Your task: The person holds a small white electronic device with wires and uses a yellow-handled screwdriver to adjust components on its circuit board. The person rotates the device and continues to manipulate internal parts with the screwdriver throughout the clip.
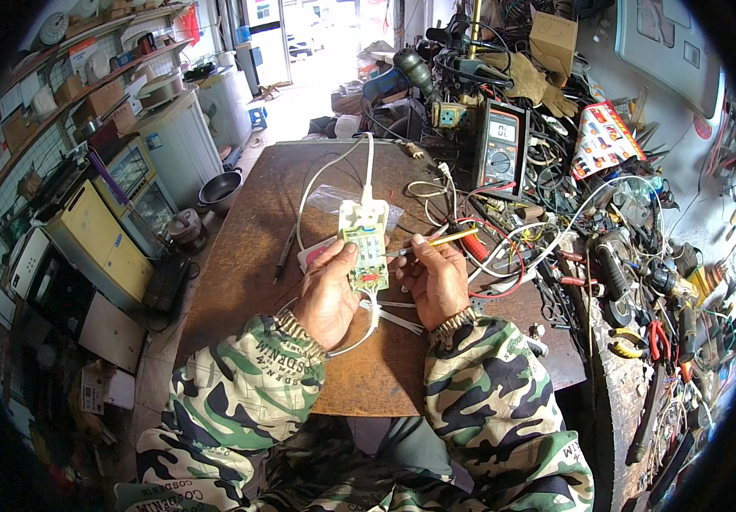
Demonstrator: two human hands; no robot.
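A narrow, rectangular, pale green circuit board (pixel 366 256) is held above the wooden table (pixel 368 388), to the left of the digital multimeter (pixel 502 149) and nearer the person. It carries a blue part at the far end, small light and dark components along the middle and a red part at the near end, where white wires (pixel 373 309) leave. Beyond it shows a white plastic housing (pixel 365 212). The left hand (pixel 330 286) is clamped on the board, thumb on top; the right hand (pixel 438 277) pinches a slim, yellow-handled tool (pixel 455 237).
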